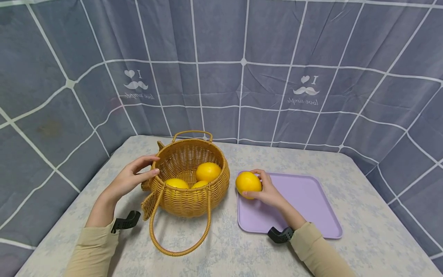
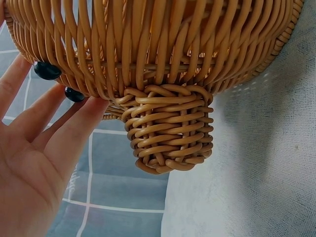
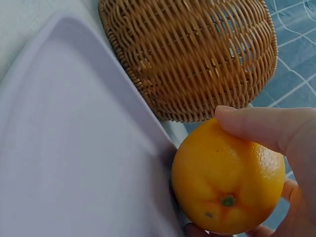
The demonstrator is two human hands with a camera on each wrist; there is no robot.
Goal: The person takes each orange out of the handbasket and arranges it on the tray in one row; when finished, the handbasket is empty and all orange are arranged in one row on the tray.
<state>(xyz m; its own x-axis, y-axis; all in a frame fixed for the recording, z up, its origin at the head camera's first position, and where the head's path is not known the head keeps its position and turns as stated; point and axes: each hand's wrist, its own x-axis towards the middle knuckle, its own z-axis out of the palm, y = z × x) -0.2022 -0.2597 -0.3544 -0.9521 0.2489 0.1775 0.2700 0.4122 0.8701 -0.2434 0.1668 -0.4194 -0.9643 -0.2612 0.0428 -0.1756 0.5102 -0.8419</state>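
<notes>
Right hand holds an orange at the tray's edge, left hand at the basket

The right hand (image 1: 268, 192) grips an orange (image 1: 247, 184) between its thumb and fingers. The fruit is over the left edge of a purple tray (image 1: 304, 204), toward the basket; its green stem end shows in the right wrist view. Whether it touches the tray is hard to tell from these angles.

The left hand (image 1: 129, 177) touches the left side of the wicker basket (image 1: 188, 204), thumb and fingertips at the rim, fingers spread and fairly straight. Up close in the left wrist view, the fingers lie beside two shiny black beads (image 2: 47, 70) on the weave, with a woven stub (image 2: 170, 129) jutting out nearby.

Inside the basket are three more oranges: one at the right (image 1: 208, 172), one at the front left (image 1: 177, 183) and one at the front (image 1: 200, 184), the last two partly hidden by the near rim. One handle (image 1: 173, 254) hangs down at the front; another (image 1: 192, 131) stands up at the back.

Basket and tray sit side by side, just apart, on a pale patterned tablecloth (image 1: 228, 254). Behind them hangs a grey-blue checked curtain (image 1: 221, 88).
</notes>
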